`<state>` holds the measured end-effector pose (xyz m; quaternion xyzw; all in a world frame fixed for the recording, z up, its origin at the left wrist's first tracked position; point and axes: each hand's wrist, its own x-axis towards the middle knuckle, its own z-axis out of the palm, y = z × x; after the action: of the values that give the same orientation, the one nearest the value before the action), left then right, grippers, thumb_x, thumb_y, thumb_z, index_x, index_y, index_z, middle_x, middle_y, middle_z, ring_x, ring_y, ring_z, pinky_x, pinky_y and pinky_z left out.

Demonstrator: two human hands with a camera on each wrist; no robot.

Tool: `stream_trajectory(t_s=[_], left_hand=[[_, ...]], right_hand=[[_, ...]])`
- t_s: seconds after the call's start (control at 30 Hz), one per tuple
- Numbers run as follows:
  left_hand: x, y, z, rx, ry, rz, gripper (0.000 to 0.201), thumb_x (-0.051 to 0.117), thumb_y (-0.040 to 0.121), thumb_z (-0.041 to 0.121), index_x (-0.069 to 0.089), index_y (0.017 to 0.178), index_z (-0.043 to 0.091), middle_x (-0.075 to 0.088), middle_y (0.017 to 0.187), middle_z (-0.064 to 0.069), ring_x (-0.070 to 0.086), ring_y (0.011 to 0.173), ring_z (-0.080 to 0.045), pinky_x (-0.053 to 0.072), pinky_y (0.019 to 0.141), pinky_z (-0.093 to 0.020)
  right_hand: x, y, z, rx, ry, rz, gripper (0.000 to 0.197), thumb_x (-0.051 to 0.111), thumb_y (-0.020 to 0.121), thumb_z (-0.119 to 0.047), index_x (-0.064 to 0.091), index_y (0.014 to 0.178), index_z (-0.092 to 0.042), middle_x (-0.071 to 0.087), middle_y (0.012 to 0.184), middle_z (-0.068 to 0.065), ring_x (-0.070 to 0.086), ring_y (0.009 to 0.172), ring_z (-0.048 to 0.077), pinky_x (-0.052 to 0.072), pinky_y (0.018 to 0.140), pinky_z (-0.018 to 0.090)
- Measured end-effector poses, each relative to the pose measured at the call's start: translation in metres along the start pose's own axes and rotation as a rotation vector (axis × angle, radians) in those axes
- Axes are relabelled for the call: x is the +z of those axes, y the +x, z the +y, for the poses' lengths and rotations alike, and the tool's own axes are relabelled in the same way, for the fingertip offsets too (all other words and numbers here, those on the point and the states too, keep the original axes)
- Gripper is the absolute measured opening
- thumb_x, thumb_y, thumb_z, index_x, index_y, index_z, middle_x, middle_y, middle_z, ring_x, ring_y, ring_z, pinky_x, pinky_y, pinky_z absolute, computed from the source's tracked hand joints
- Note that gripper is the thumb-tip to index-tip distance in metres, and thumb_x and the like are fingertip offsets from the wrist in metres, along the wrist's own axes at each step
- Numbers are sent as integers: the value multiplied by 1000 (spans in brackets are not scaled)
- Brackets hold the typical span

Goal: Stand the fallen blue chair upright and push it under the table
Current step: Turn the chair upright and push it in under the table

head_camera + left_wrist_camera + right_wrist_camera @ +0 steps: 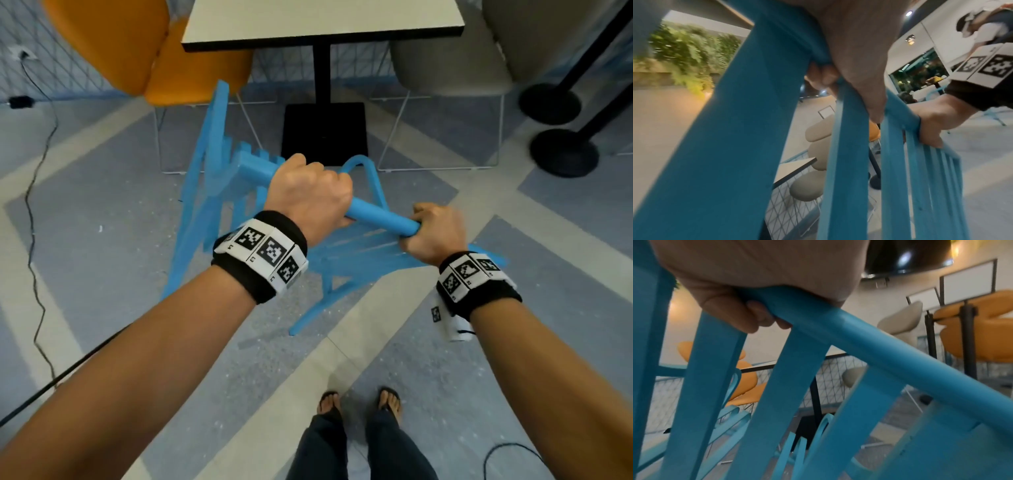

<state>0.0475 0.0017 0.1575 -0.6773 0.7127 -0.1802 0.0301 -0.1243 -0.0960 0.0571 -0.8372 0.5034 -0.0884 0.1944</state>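
A person grips the round top rail of a blue chair [219, 192] with both hands in front of a white-topped table [322, 24], the chair tilted on the patterned floor just short of the table's black base [323, 132]. Seen from the head camera, the left hand [310, 193] wraps the middle of the rail and the right hand [433, 236] closes over its near end, both wrists banded with black-and-white marker cuffs; the chair's slatted back slopes away below the hands and its legs splay toward the viewer's sandalled feet [359, 402]. That view alone shows the neighbouring seats: an orange chair [144, 54] to the left of the table and a grey chair [448, 61] to the right, with two black stanchion bases [561, 147] at the far right and a dark cable [34, 212] trailing along the floor at left. The left wrist camera looks down through the back slats and catches curled fingers [822, 76] tucked under the rail, the other hand holding farther along, and a wall of greenery [692, 53] beyond. The right wrist camera shows the fingertips [756, 316] wrapped beneath the rail, with a wire-mesh partition [834, 379] behind the table post. Both wrist views are blurred.
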Motion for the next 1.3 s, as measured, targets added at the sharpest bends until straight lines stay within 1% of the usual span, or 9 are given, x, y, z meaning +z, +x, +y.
stream_trajectory(t_s=[0.1, 0.23, 0.4, 0.53, 0.67, 0.93, 1.07, 1.17, 1.3], left_hand=[[-6, -21, 2, -55, 5, 47, 52, 68, 46, 71, 51, 43, 22, 53, 36, 5, 55, 39, -11, 42, 52, -19], [1, -57, 1, -187, 1, 81, 55, 57, 58, 76, 54, 48, 21, 56, 38, 4, 59, 41, -13, 41, 50, -20], [26, -95, -8, -367, -160, -131, 52, 71, 58, 66, 61, 66, 16, 65, 52, -3, 63, 54, -24, 47, 53, -28], [61, -115, -8, -417, -246, -317, 51, 57, 76, 63, 56, 97, 17, 71, 84, -10, 66, 80, -33, 49, 66, -38], [77, -117, -6, -393, -251, -333, 46, 58, 78, 59, 54, 97, 18, 71, 85, -8, 65, 80, -30, 46, 71, -36], [94, -137, -9, -419, -274, -401, 44, 61, 77, 55, 56, 95, 15, 71, 82, -8, 65, 80, -29, 41, 76, -35], [93, -135, -14, -401, -381, -421, 52, 56, 69, 71, 52, 84, 22, 65, 71, 1, 60, 68, -24, 37, 66, -30], [91, -132, -16, -399, -405, -492, 61, 37, 66, 85, 48, 85, 28, 51, 58, 8, 53, 60, -20, 38, 60, -28], [94, -120, -12, -562, -459, -380, 44, 39, 85, 60, 62, 82, 22, 66, 71, 0, 60, 68, -25, 38, 60, -28]], right_hand=[[-22, -16, -7, -61, -67, -2, 19, 51, 47, -28, 57, 53, -11, 37, 53, -1, 55, 61, 39, 28, 53, 30], [-32, -34, -20, -145, -168, 9, 30, 49, 47, -29, 66, 61, -9, 48, 58, 4, 58, 64, 38, 35, 53, 30], [-21, -44, -49, -200, -221, 69, 22, 49, 46, -25, 59, 54, -7, 37, 53, -3, 48, 53, 29, 18, 48, 21], [4, -54, -58, -192, -254, 20, 15, 60, 49, -17, 57, 58, -5, 52, 55, 7, 49, 52, 32, 30, 52, 26], [18, -60, -54, -175, -272, -20, 9, 64, 50, -14, 61, 50, -6, 41, 54, 0, 38, 49, 23, 27, 49, 24], [45, -73, -63, -148, -345, -200, 19, 61, 59, -26, 66, 66, -9, 36, 59, -5, 41, 57, 19, 32, 51, 26], [42, -85, -51, -260, -300, -98, 37, 51, 60, -45, 64, 67, -12, 50, 64, 2, 48, 64, 22, 37, 50, 27], [34, -97, -22, -186, -234, 14, 42, 43, 66, -58, 55, 71, -17, 51, 65, -2, 43, 63, 17, 30, 52, 27], [38, -90, -12, -15, -209, 198, 42, 41, 74, -46, 55, 52, -13, 56, 49, 4, 50, 47, 24, 21, 48, 22]])
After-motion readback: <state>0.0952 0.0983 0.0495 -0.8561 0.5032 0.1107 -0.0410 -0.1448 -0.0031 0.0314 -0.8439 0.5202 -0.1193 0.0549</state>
